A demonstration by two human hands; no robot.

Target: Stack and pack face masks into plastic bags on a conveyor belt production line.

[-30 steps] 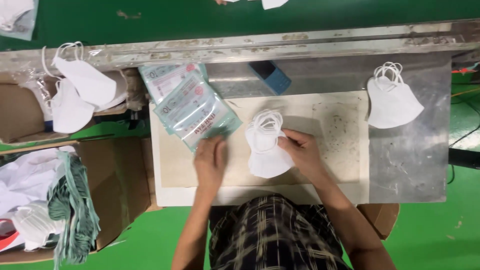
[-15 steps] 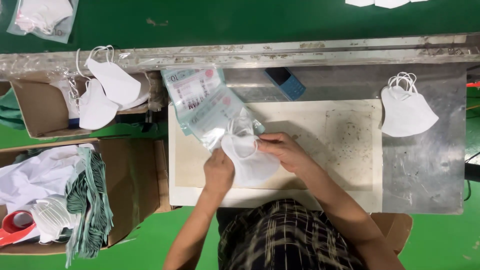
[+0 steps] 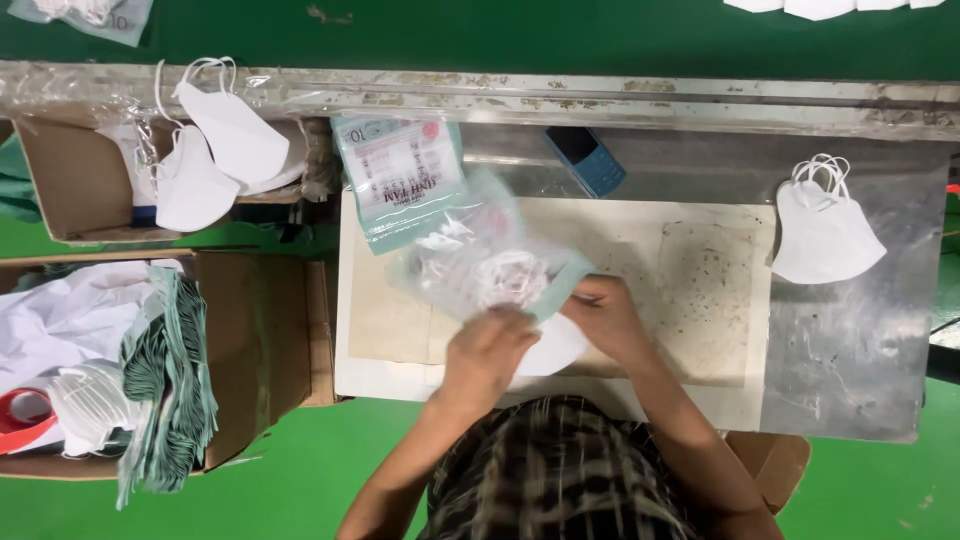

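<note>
Now your hands bag a soft white mask.
Left hand (image 3: 488,352) grips the crinkly clear pouch (image 3: 470,262); right hand (image 3: 605,318) pinches the mask (image 3: 552,345) at mid-frame.

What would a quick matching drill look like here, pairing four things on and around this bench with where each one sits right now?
Things:
1. blue phone
2. stack of white masks
3. clear pouch
4. cardboard box

Places:
A. held in both hands
B. back of the bench, by the metal rail
C. left of the bench, holding green and white material
D. right end of the bench

Pairs: 1-B, 2-D, 3-A, 4-C
</note>
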